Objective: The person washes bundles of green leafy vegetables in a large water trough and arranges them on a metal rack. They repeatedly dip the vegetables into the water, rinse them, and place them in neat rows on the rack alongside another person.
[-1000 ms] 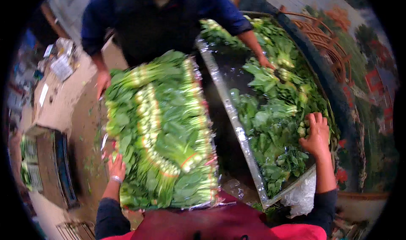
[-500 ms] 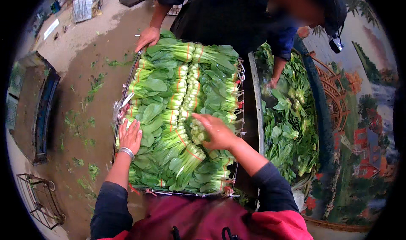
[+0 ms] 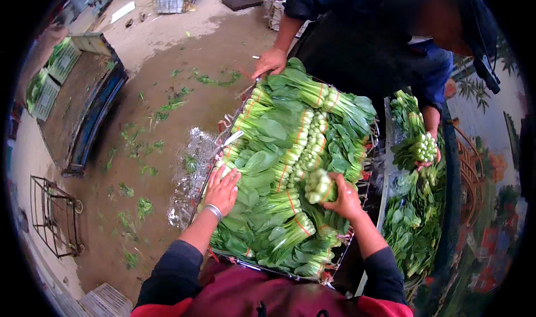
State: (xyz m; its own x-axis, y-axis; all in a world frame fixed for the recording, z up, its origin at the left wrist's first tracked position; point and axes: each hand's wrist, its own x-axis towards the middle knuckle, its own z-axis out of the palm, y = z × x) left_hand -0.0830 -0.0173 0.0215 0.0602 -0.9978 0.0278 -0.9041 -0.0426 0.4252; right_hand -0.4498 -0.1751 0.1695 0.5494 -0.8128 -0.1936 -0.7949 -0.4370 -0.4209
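Observation:
A wire-framed crate [image 3: 373, 149] in front of me is packed with bundles of bok choy [image 3: 287, 159], bound with orange bands, their pale stem ends facing the middle. My right hand [image 3: 345, 198] grips a bunch of bok choy [image 3: 319, 186] over the right half of the crate, its stem ends turned up. On the crate's left side, my left hand [image 3: 222, 193] lies with fingers spread over the leaves near the rim. A bracelet circles the left wrist. The underside of the held bunch is hidden.
Across the crate, a co-worker rests one hand [image 3: 270, 63] on its far left corner. Their other hand [image 3: 429, 159] holds a bok choy bunch [image 3: 424, 148] over a long trough [image 3: 385, 202] of greens and water. At left stand a cart bed [image 3: 92, 113] and a metal frame [image 3: 56, 216].
My view has turned, shifting the crate rightward. My right hand now holds the bunch raised from the row. The co-worker's hand has come up from the trough with a bunch.

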